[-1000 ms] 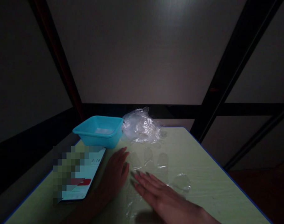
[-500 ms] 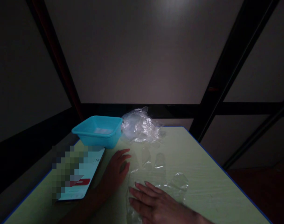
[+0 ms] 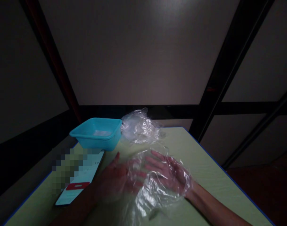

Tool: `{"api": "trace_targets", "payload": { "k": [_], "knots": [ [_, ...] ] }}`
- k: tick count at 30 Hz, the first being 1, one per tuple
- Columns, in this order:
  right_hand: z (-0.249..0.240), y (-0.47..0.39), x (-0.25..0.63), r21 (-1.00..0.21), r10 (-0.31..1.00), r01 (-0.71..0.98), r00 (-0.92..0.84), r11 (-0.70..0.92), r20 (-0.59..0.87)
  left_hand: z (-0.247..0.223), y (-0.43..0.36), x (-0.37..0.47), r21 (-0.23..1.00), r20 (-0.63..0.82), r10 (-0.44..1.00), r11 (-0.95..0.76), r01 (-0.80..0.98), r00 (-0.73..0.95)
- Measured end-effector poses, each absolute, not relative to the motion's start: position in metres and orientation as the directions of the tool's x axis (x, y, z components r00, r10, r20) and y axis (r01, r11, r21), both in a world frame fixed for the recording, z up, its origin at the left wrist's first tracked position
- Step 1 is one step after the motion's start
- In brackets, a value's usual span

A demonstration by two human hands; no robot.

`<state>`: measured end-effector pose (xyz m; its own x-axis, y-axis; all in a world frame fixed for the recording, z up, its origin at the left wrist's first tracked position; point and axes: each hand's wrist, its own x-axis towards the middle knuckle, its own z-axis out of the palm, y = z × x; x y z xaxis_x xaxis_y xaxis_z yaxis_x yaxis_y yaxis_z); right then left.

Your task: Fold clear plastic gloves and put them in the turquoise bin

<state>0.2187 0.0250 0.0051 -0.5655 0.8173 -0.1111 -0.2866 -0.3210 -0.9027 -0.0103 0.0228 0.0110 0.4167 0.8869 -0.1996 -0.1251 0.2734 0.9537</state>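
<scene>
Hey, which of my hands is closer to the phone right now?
Left. Your left hand is just to the right of the phone; your right hand is farther right, seen through clear plastic.

basin point(image 3: 99, 142): on table point(image 3: 204, 179), far left; wall point(image 3: 138, 62) behind it.
plastic bundle point(image 3: 140, 127): on table at the far end, just right of basin.
phone point(image 3: 83, 177): on table, left side, in front of basin, left of left hand point(image 3: 119, 179).
left hand: right of phone, fingers overlapping the near film's left side.
near film point(image 3: 149, 191): in front of plastic bundle, mid-table, near side.
right hand point(image 3: 167, 172): right of left hand; looks wrapped by near film, but blur and glare hide whether inside or beneath.
</scene>
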Motion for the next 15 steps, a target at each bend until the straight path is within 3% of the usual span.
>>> {"api": "trace_targets", "payload": {
  "k": [3, 5, 10, 15],
  "knots": [
    [-0.005, 0.042, 0.227, -0.872, 0.843, -0.340, -0.520, -0.353, -0.138, 0.009, 0.030, -0.018, 0.869, -0.246, 0.786, 0.438, -0.230, 0.568],
    [-0.011, 0.046, 0.229, -0.840, 0.849, -0.378, -0.502, -0.390, -0.168, 0.003, 0.035, -0.023, 0.827, -0.226, 0.785, 0.468, -0.312, 0.577],
    [-0.013, 0.049, 0.234, -0.768, 0.831, -0.429, -0.506, -0.475, -0.231, -0.013, 0.038, -0.024, 0.912, -0.161, 0.914, 0.282, -0.299, 0.371],
    [0.002, 0.061, 0.258, -0.736, 0.866, -0.484, -0.409, -0.473, -0.288, -0.008, 0.034, -0.012, 0.935, -0.162, 0.966, 0.216, -0.280, 0.204]
  ]
}}
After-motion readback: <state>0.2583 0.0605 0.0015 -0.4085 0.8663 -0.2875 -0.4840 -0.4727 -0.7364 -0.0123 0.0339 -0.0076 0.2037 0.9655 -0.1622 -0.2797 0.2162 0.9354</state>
